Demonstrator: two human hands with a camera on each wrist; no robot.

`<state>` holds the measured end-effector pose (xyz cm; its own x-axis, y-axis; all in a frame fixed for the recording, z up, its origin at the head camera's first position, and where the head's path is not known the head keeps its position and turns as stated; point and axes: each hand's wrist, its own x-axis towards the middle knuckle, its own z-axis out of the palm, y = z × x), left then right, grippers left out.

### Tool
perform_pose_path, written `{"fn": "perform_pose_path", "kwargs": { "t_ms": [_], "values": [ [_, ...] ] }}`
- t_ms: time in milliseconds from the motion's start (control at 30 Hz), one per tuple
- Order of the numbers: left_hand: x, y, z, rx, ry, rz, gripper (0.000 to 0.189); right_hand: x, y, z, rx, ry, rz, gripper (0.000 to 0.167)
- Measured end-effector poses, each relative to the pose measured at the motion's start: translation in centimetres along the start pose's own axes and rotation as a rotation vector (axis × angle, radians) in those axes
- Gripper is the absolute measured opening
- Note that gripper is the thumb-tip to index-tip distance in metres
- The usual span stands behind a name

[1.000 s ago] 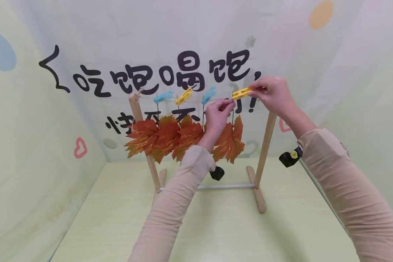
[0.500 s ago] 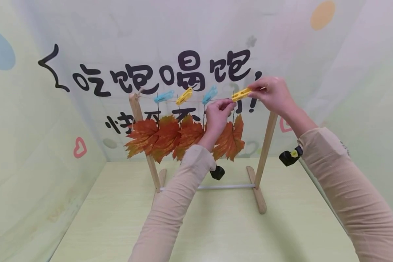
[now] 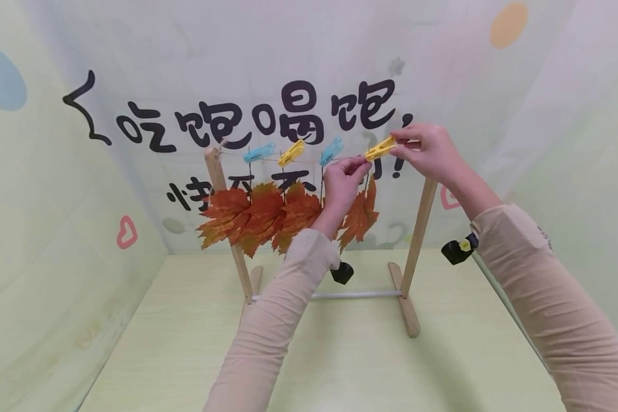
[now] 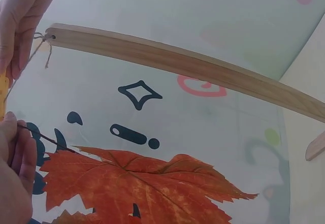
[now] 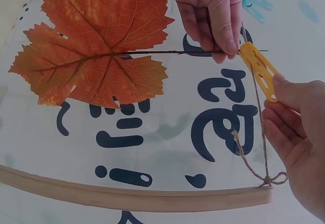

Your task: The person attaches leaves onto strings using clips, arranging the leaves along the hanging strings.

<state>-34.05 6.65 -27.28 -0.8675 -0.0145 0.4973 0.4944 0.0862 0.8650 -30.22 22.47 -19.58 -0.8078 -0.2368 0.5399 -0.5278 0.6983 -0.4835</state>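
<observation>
My left hand (image 3: 340, 186) pinches the dark stem (image 5: 175, 53) of an orange-red artificial maple leaf (image 3: 361, 214) near its top, close to a thin twine line (image 5: 260, 127). Between thumb and fingers, my right hand (image 3: 431, 153) holds a yellow clothespin (image 3: 378, 150) by its handle end. The clothespin's nose lies at the line and the stem, right beside the left fingertips. Further left, a blue clothespin (image 3: 259, 153), a yellow clothespin (image 3: 291, 153) and another blue clothespin (image 3: 332, 151) sit on the line, with more maple leaves (image 3: 265, 214) hanging below. My left hand partly covers the leaves behind it.
The twine runs between two wooden posts, a left post (image 3: 241, 272) and a right post (image 3: 419, 234), on feet joined by a white rod (image 3: 357, 294). The frame stands on a pale table (image 3: 340, 360). Behind is a printed cloth backdrop (image 3: 185, 46) with black characters.
The rightmost leaf has turned and swung slightly left, showing narrower. The held yellow clothespin has tilted a little in the right fingers. Both hands stay nearly in place.
</observation>
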Motion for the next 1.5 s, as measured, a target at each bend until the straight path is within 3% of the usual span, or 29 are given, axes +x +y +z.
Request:
{"fn": "perform_pose_path", "kwargs": {
  "t_ms": [267,433,733,1067,1167,1300,1500],
  "values": [
    [-0.4,-0.2,-0.5,0.008,-0.04,-0.007,0.021,-0.3,0.4,-0.1,0.025,0.006,-0.01,0.038],
    [-0.5,0.0,-1.0,0.049,-0.105,-0.003,0.023,-0.6,0.8,-0.4,0.055,0.038,0.008,0.039],
    [-1.1,-0.2,-2.4,0.125,-0.144,0.005,0.025,-2.3,1.5,-1.0,0.079,0.068,0.042,0.041],
    [-2.7,-0.4,-5.1,0.214,-0.22,0.054,0.023,-6.1,4.4,-0.6,0.074,0.093,0.104,0.038],
    [-3.3,-0.8,-6.1,0.268,-0.238,0.093,0.023,-7.4,5.9,0.2,0.075,0.1,0.08,0.036],
    [-4.4,-1.5,-7.9,0.302,-0.252,0.143,0.023,-9.4,7.0,1.2,0.1,0.091,0.049,0.033],
    [-6.1,-3.1,-11.2,0.338,-0.24,0.174,0.026,-12.1,6.8,2.1,0.156,0.121,0.094,0.032]
  ]
}}
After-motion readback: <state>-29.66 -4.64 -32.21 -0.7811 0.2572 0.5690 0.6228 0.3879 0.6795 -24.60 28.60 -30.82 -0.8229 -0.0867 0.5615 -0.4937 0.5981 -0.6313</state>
